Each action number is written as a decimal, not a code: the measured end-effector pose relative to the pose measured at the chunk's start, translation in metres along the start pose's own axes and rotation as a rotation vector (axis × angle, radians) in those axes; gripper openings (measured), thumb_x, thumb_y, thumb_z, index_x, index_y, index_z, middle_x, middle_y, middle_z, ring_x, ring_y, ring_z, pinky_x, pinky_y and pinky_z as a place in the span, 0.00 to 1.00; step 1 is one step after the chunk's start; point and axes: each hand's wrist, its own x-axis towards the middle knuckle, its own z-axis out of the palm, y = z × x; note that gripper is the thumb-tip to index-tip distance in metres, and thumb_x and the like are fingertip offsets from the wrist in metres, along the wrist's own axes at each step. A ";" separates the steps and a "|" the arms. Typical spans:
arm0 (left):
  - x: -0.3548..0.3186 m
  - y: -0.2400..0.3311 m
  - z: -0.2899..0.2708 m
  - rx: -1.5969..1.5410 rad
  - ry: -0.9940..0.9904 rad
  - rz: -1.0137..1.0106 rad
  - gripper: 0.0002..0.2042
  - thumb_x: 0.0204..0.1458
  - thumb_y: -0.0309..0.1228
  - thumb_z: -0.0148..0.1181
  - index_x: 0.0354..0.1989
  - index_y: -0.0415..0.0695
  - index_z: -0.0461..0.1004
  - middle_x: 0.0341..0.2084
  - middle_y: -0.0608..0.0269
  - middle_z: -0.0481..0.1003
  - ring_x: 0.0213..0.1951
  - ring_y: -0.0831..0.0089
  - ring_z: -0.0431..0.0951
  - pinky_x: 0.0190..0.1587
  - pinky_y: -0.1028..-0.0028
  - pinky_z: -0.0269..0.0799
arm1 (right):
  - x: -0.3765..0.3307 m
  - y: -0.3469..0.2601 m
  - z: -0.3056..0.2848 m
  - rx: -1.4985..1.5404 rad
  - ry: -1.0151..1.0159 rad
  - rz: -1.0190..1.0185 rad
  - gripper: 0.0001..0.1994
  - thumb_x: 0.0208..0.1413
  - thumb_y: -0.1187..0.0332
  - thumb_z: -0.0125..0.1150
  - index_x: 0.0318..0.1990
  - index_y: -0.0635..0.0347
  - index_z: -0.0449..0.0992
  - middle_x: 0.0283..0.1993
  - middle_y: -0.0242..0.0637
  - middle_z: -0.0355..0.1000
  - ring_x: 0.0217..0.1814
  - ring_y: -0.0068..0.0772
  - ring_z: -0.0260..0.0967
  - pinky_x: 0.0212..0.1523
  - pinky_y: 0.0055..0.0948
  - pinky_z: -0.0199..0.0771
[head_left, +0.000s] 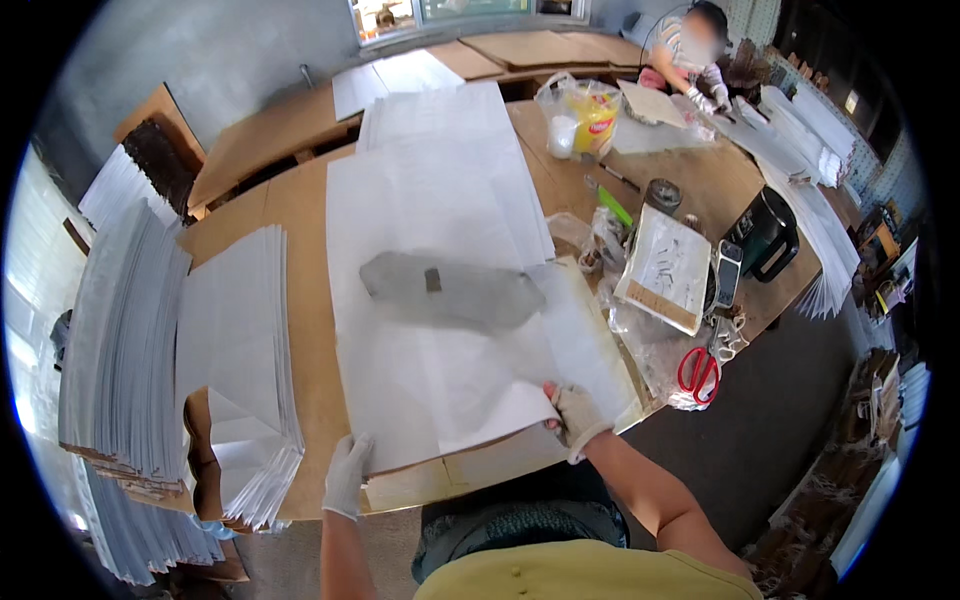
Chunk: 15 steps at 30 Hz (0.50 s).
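Sheet: large white paper sheet (430,300) lying flat at frame centre; looks light, thin and floppy, likely to crease or tear.
Hold: best taken at the near edge, both corners.
Left hand (347,474): gloved, fingers curled over the sheet's lower-left corner, gripping it.
Right hand (577,417): gloved, pinching the lower-right edge.
On sheet: grey flat piece (450,290), centre.
Desk (300,200): brown board, smooth.
Room: paper stacks (240,350) left; red scissors (698,372) right; another person (690,55) upper right.
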 end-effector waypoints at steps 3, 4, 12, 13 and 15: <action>0.028 0.003 0.006 -0.096 -0.141 -0.092 0.17 0.65 0.39 0.63 0.52 0.37 0.80 0.29 0.69 0.78 0.28 0.81 0.74 0.32 0.78 0.70 | 0.039 -0.011 0.000 0.022 -0.068 -0.092 0.13 0.67 0.58 0.68 0.39 0.60 0.77 0.28 0.30 0.73 0.21 0.22 0.68 0.16 0.23 0.67; 0.032 0.010 0.021 -0.100 -0.040 -0.016 0.16 0.65 0.38 0.63 0.51 0.36 0.80 0.28 0.70 0.78 0.27 0.81 0.73 0.32 0.78 0.70 | 0.049 -0.019 0.006 -0.079 -0.050 -0.119 0.14 0.67 0.58 0.67 0.37 0.60 0.77 0.27 0.29 0.73 0.21 0.22 0.68 0.16 0.23 0.68; 0.163 0.137 0.062 0.451 0.389 0.672 0.12 0.67 0.37 0.60 0.46 0.42 0.81 0.29 0.55 0.78 0.31 0.67 0.77 0.38 0.65 0.73 | 0.150 -0.125 0.062 -0.824 0.178 -0.754 0.15 0.67 0.61 0.63 0.53 0.63 0.80 0.29 0.35 0.76 0.31 0.34 0.74 0.37 0.38 0.79; 0.186 0.158 0.064 0.531 0.413 0.685 0.13 0.67 0.39 0.60 0.45 0.42 0.81 0.30 0.52 0.79 0.33 0.61 0.79 0.39 0.62 0.74 | 0.167 -0.144 0.071 -0.956 0.237 -0.754 0.16 0.66 0.61 0.63 0.53 0.63 0.80 0.30 0.38 0.77 0.35 0.39 0.75 0.41 0.41 0.78; 0.238 0.191 0.069 0.675 0.483 0.782 0.15 0.66 0.43 0.59 0.43 0.42 0.81 0.33 0.48 0.80 0.36 0.52 0.81 0.42 0.57 0.75 | 0.199 -0.180 0.091 -1.219 0.359 -0.750 0.17 0.65 0.59 0.63 0.53 0.61 0.79 0.34 0.43 0.79 0.43 0.50 0.77 0.50 0.47 0.76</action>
